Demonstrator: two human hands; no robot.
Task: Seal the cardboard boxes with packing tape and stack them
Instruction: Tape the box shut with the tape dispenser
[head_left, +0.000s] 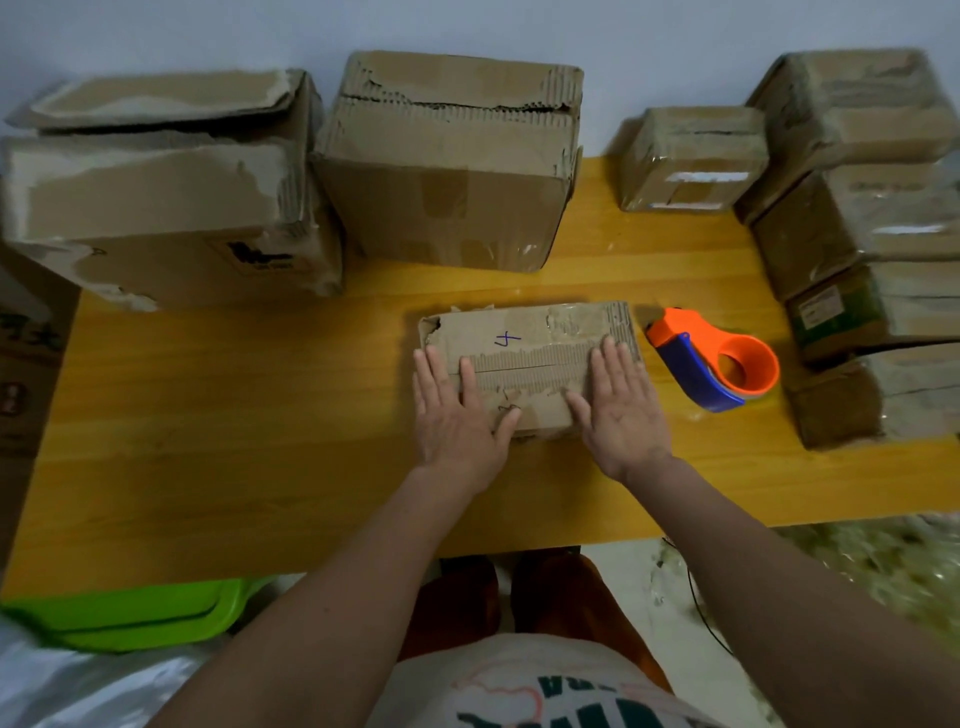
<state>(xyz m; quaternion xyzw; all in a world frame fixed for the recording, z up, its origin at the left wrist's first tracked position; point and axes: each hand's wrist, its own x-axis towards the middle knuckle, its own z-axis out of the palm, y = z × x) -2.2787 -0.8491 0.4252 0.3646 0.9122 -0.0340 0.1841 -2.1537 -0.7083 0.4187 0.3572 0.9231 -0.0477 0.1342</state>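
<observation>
A small worn cardboard box (524, 343) with a blue mark on its top lies in the middle of the yellow wooden table (260, 415). Its two top flaps meet along a seam. My left hand (457, 410) lies flat on the box's left end with straight fingers. My right hand (621, 405) presses flat on its right end. An orange and blue tape dispenser (719, 361) rests on the table just right of the box, apart from both hands.
Two large battered boxes (166, 192) (452, 161) stand at the back left and centre. A small wrapped box (693, 158) sits at back right beside a stack of taped boxes (872, 239). A green plastic tray (140, 610) lies below the table's front left.
</observation>
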